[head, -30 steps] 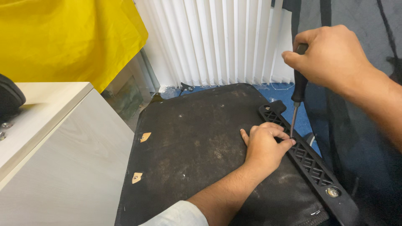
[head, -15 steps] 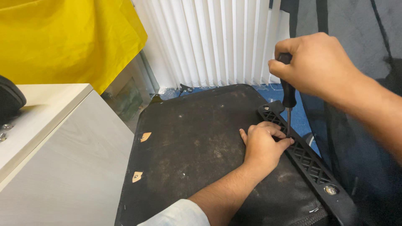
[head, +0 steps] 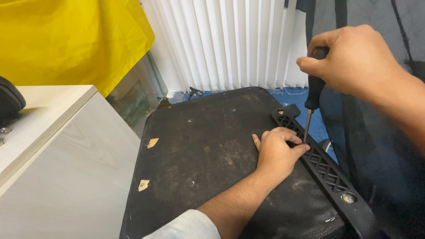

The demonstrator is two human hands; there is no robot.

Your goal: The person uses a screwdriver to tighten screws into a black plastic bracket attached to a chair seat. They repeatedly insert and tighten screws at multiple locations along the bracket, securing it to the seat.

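Fingers [head: 316,64] of the right hand [head: 358,62] wrap tight around the dark handle of a screwdriver [head: 312,95], hiding most of that handle; its thin shaft drops to a black lattice bracket [head: 323,161] along the right edge of an upturned chair seat [head: 208,150]. Where the tip meets the bracket is masked by the left hand [head: 279,152], whose fingers curl loosely there, pinching at the tip; whether they hold a screw cannot be told. Left of the seat stands a pale cabinet [head: 66,177]; beyond it hang white vertical blinds [head: 230,40] and yellow cloth [head: 66,40]. Black mesh [head: 380,159] crowds the seat's right side, cut off by the frame.
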